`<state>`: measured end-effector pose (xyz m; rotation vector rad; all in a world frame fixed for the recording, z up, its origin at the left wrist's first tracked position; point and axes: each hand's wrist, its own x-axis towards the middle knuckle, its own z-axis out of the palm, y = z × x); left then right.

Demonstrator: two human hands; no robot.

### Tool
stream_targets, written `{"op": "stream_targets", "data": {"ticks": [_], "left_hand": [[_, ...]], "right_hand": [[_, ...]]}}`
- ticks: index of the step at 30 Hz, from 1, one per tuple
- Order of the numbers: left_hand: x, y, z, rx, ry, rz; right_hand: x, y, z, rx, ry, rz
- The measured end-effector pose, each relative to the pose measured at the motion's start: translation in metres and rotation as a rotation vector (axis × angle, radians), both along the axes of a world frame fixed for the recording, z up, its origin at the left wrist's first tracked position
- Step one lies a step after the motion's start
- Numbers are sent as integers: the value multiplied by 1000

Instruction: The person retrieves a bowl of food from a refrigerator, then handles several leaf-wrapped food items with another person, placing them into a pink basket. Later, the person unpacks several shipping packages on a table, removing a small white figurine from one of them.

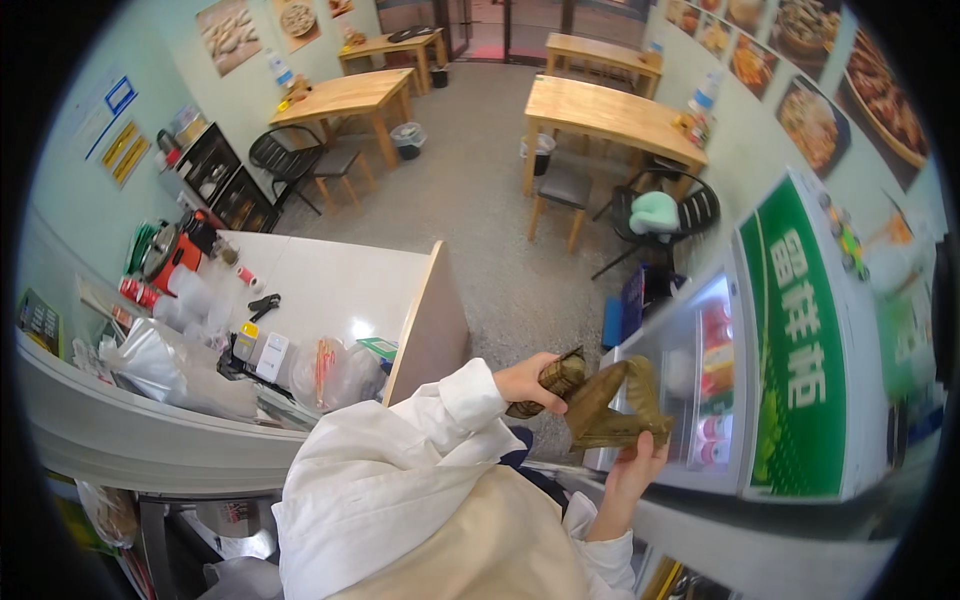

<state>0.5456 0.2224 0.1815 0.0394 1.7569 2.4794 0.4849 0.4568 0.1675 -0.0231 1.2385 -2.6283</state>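
In front of my body, my left hand (pixel 529 381) grips a leaf-wrapped bundle (pixel 564 373) that looks like a zongzi, crossed by thin string-like lines. More dark wrapped leaf (pixel 523 409) shows below the fingers; whether it belongs to the same bundle, I cannot tell. My right hand (pixel 636 466) pinches the lower edge of a brownish-green leaf (pixel 606 394). That leaf is folded and spreads from beside the bundle to my right fingertips, with a gap between its bent parts. My left palm is hidden.
Left is a white counter (pixel 337 262) with plastic bags (pixel 161 360), a stapler-like black tool (pixel 263 305) and a red rice cooker (pixel 176 259). A lit display fridge (pixel 795 352) stands close on the right. Wooden tables (pixel 600 105), stools (pixel 564 187) and a black chair (pixel 694 206) stand beyond.
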Motion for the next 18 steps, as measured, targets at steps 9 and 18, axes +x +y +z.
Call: {"op": "stream_targets", "data": {"ticks": [9, 18], "left_hand": [[-13, -121, -38, 240, 109, 368], [10, -303, -109, 245, 354, 1011]], "right_hand": [[-84, -151, -33, -117, 29, 416], [-143, -442, -141, -198, -128, 1013]]}}
